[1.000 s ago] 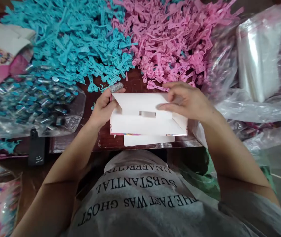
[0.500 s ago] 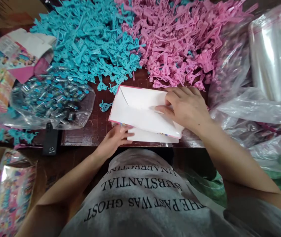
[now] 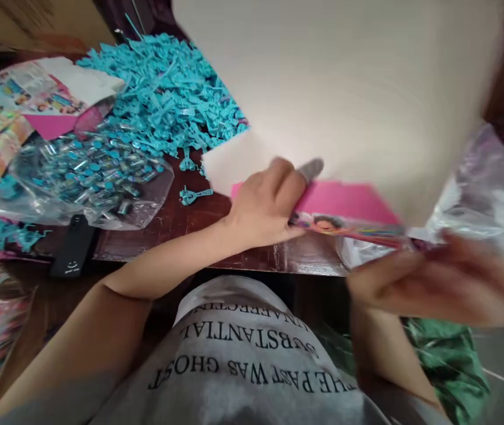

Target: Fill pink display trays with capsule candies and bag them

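Observation:
A thin cardboard box (image 3: 344,88), partly folded, is raised in front of me, its large plain white panel tilted up over the table. Along its near edge run a pink flap (image 3: 344,199) and a strip of coloured print. My left hand (image 3: 264,203) is closed around that near edge, left of the flap's middle, with the fingers on the white inside. At the box's right corner is my right hand (image 3: 442,280), smeared by motion; whether its fingers grip the card cannot be made out. Behind the raised panel, part of the table is hidden.
Blue plastic pieces (image 3: 167,94) are heaped at the back left, with one loose blue piece (image 3: 195,195) nearer. A clear bag of small capsules (image 3: 101,171), printed cartons (image 3: 16,100) and a black phone (image 3: 72,245) lie left. Clear plastic bags (image 3: 482,177) are at right.
The box has gone from lying low on the table to standing raised and opened upward. My left hand moved up and right onto its edge; my right hand swung down and right.

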